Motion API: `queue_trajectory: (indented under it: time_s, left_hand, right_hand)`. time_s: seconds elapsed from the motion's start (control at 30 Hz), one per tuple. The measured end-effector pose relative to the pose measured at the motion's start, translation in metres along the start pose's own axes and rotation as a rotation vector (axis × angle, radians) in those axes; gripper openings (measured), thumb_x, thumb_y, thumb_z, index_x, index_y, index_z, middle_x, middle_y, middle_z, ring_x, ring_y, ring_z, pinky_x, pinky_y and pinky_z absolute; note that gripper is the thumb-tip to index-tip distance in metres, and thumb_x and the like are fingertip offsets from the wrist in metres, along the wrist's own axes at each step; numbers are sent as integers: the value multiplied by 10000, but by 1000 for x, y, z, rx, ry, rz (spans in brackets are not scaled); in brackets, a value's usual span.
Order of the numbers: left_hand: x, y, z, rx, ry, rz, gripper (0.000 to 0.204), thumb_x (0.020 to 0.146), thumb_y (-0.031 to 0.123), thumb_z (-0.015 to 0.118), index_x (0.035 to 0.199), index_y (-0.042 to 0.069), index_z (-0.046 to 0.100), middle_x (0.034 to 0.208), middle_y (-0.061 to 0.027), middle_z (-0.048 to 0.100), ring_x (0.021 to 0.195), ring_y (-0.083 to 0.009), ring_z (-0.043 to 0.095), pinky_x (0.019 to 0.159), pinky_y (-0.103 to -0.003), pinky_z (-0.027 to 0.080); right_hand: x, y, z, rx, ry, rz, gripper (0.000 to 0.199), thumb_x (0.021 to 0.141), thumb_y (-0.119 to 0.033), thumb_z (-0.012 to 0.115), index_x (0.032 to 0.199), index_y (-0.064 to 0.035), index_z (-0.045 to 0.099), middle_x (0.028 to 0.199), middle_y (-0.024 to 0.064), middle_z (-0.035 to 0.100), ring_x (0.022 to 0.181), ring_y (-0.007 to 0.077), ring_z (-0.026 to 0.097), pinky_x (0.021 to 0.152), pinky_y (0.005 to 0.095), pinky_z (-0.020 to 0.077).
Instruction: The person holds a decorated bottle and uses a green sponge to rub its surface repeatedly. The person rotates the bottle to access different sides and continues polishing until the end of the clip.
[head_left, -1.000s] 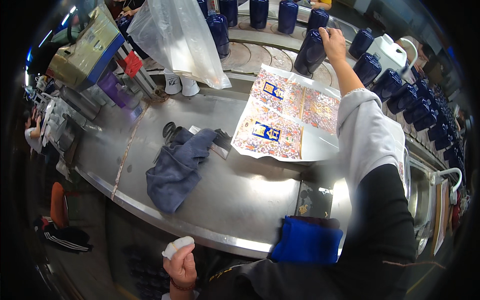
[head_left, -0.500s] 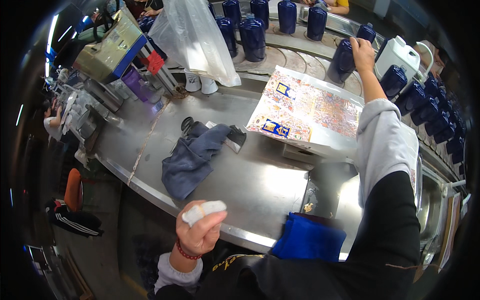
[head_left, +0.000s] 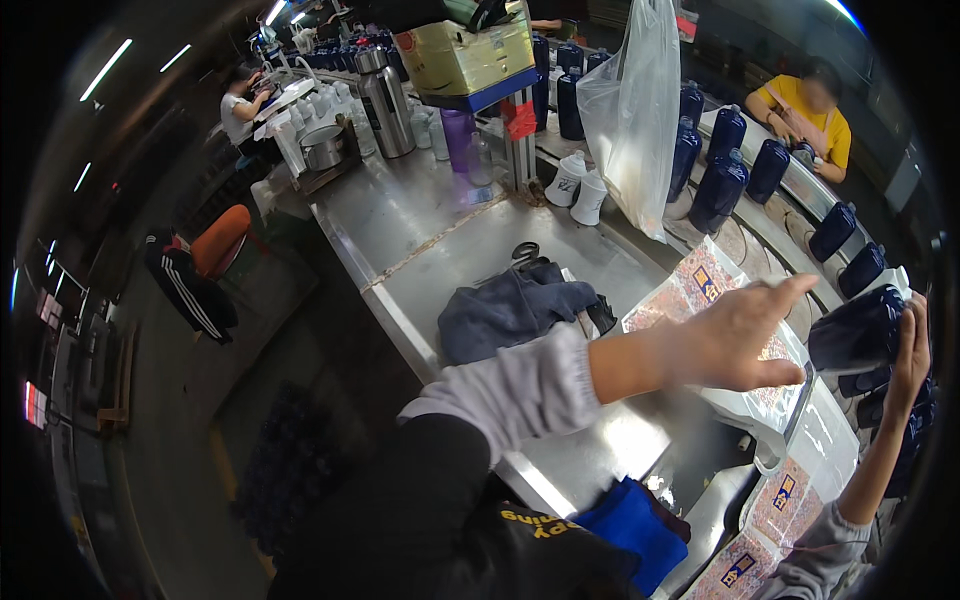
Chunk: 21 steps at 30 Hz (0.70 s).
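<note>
My right hand grips a dark blue bottle at the right, tilted above the conveyor's edge. My left hand reaches across the bench toward that bottle, index finger and thumb stretched apart. Whether anything sits in its hidden palm I cannot see. Beneath the left hand lies a sheet of patterned labels, partly covered by my arm. Another label sheet is close to my right forearm. A grey-blue cloth lies crumpled on the metal bench, with black scissor handles behind it.
A folded blue cloth lies on the bench's near edge. A clear plastic bag hangs beside two white bottles. Further dark blue bottles line the curved conveyor. Across it works a person in yellow. A yellow box stands on a raised support.
The view has swung to the right. My left hand has moved from the bench's near edge out toward the bottle; its white wad no longer shows. The bottle in my right hand is now tilted.
</note>
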<state>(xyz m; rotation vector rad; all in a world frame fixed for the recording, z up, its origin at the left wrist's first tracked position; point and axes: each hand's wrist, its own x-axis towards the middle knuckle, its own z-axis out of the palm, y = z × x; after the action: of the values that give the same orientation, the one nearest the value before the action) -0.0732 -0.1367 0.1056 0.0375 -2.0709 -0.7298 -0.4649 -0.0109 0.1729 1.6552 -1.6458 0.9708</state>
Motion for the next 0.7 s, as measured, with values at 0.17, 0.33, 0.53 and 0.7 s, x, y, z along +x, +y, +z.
queue_trajectory:
  time_s: [0.17,0.33,0.53,0.7]
  left_hand:
    - [20,55,65,-419,-104,64,1157,789,515,844,1543,-74,192,1319,-342,561,1227,-440,596,1085,-438,453]
    - [-82,99,83,-1212,-188,-756,771,862,379,814,1411,-28,457,1214,-135,652,1060,-189,673,901,-325,566]
    - [-130,97,92,-1523,-50,-1182,361,1040,339,597,1138,-5,647,905,-94,735,698,-158,732,625,-277,625]
    - [-132,96,97,-1481,-64,-1201,389,1027,380,614,1150,12,642,942,-104,739,744,-164,746,652,-303,645]
  right_hand:
    - [-52,-141,-73,731,-214,367,432,1102,-372,463,1197,5,650,1285,163,624,1275,240,559,1141,330,363]
    - [-141,-227,-46,706,-305,802,566,1105,-459,426,1317,23,632,1273,185,659,1176,230,614,1061,328,440]
    - [-226,-261,-14,816,-302,989,654,1090,-525,440,1417,26,570,1135,128,695,985,163,641,826,266,510]
    - [-242,-260,-13,845,-221,879,630,1092,-504,452,1413,25,571,1158,115,680,973,151,637,796,262,519]
